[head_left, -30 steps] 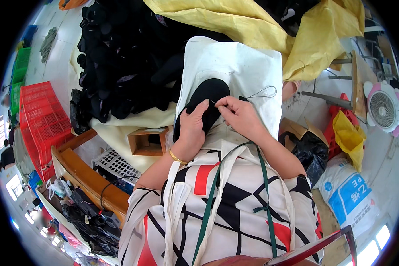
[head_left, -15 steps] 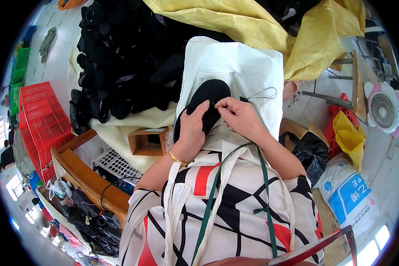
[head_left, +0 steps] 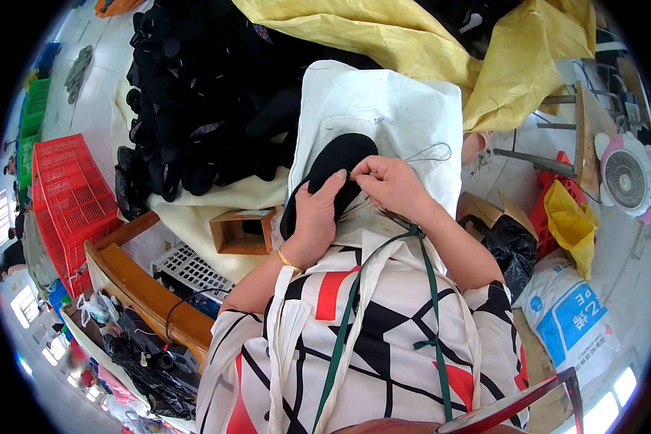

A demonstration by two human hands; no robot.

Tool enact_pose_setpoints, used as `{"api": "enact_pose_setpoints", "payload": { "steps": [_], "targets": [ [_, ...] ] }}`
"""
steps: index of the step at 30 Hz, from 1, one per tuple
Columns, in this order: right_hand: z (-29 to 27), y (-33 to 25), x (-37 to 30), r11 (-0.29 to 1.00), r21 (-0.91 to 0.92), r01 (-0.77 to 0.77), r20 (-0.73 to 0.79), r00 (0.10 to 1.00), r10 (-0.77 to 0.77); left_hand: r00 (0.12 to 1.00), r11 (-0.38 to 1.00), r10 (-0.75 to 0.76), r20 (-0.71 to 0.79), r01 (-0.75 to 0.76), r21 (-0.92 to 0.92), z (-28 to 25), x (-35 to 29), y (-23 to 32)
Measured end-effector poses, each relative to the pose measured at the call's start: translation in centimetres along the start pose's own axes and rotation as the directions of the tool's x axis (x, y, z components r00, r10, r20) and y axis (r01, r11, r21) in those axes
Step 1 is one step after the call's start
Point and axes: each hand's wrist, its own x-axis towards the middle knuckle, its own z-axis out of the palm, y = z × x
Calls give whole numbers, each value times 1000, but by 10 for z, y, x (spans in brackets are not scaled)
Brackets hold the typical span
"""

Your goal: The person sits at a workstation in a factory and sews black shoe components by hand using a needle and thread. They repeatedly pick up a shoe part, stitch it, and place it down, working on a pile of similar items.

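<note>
A black cloth slipper (head_left: 349, 150) lies tilted over the white cloth (head_left: 412, 108) on my lap. My left hand (head_left: 317, 211) is closed around its near part, thumb on top. At the slipper's right edge my right hand (head_left: 392, 186) pinches a thin sliver that looks like a needle, mostly covered by the fingertips. Both hands almost meet there. Beyond the right hand, a dark thread (head_left: 434, 150) loops over the white cloth. Under my right wrist sits a small dark metal tool (head_left: 394, 217), beside a green cord (head_left: 425, 267); its kind is unclear.
A large heap of black slippers (head_left: 195, 94) fills the far left. Yellow sheeting (head_left: 383, 29) lies behind it. Red crates (head_left: 72, 206), a wooden frame (head_left: 148, 289) and a small wooden box (head_left: 235, 233) stand left. To the right are a fan (head_left: 624, 176) and a printed white sack (head_left: 575, 311).
My right fingers have drawn in against the slipper's edge, covering most of the thin sliver. The dark metal tool now shows under my right wrist. My left hand keeps its hold.
</note>
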Motion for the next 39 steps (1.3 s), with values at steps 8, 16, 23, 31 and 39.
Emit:
{"api": "enact_pose_setpoints", "payload": {
  "steps": [8, 16, 23, 31, 39],
  "targets": [
    [16, 17, 2, 987, -66, 148, -120, 981, -155, 999, 1000, 6, -45, -5, 9, -2, 6, 3],
    [15, 22, 3, 965, -150, 217, -167, 956, -241, 996, 999, -47, -80, 48, 15, 0, 16, 3],
    [34, 25, 11, 817, -390, 425, -163, 841, -515, 956, 819, 122, 269, -250, 516, -25, 2, 10],
    [53, 15, 13, 979, -107, 175, -145, 971, -189, 990, 985, -18, -143, 43, 170, -29, 10, -8],
    [36, -14, 19, 920, -363, 146, 7, 988, -154, 992, 975, 126, 16, -127, 182, -36, -1, -6]
  ]
}}
